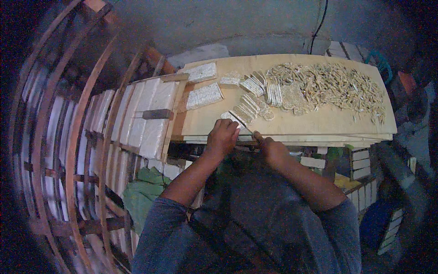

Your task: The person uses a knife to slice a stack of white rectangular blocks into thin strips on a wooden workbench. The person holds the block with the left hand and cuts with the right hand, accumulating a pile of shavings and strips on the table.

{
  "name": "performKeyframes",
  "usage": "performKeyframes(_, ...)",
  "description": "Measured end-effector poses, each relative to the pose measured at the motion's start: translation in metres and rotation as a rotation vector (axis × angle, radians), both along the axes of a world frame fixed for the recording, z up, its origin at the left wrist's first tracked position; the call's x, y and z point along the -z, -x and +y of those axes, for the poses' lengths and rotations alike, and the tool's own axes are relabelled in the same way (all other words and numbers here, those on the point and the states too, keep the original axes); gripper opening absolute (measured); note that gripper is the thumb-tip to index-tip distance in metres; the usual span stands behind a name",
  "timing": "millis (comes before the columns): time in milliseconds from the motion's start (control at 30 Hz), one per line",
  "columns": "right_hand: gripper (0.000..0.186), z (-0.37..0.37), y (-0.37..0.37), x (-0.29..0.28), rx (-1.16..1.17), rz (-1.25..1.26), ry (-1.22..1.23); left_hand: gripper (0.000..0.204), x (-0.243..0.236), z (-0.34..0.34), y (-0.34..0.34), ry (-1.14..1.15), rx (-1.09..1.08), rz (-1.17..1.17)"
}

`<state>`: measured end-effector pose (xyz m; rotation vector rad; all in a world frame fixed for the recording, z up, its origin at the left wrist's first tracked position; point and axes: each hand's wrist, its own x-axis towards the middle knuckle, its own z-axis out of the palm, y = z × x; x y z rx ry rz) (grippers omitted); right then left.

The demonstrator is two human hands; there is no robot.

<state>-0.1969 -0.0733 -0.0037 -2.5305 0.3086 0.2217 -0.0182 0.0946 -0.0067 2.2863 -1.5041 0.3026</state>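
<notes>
At the near edge of the wooden board (pixel 196 125), my right hand (pixel 273 150) is closed round the handle of a knife (pixel 240 121). Its thin dark blade slants up and left across a white slab (pixel 226 116) that looks like tempeh. My left hand (pixel 222 137) presses on that slab with its fingers bent, close to the blade. Just beyond lie leaning slices (pixel 246 108) with white edges and speckled beige faces. More stacked slices (pixel 253 85) sit farther back, beside a wide heap of thin cut strips (pixel 333 86) on the right.
Two uncut white slabs (pixel 204 96) lie at the board's left end. Left of it stands a wooden rack (pixel 98 77) with long plastic-wrapped white blocks (pixel 157 102) and a dark flat bar (pixel 156 114). A green cloth (pixel 145 192) hangs below. A grey wall rises behind.
</notes>
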Motion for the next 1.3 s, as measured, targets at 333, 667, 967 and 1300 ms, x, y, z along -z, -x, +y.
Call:
performKeyframes(333, 0.092, 0.009, 0.0, -0.031, -0.068, 0.054, 0.034, 0.029, -0.006, 0.001, 0.006, -0.077, -0.017, 0.033)
performKeyframes(667, 0.087, 0.008, -0.013, 0.03, -0.086, -0.142, 0.084, 0.03, 0.023, 0.002, -0.004, -0.107, 0.064, -0.129)
performKeyframes(967, 0.079, 0.001, -0.03, -0.007, -0.047, 0.031, -0.032, 0.023, 0.025, 0.006, -0.007, -0.154, -0.016, -0.017)
performKeyframes(1300, 0.099, 0.011, 0.007, -0.004, -0.056, -0.093, -0.008, 0.021, 0.0, 0.004, 0.003, -0.157, 0.105, -0.289)
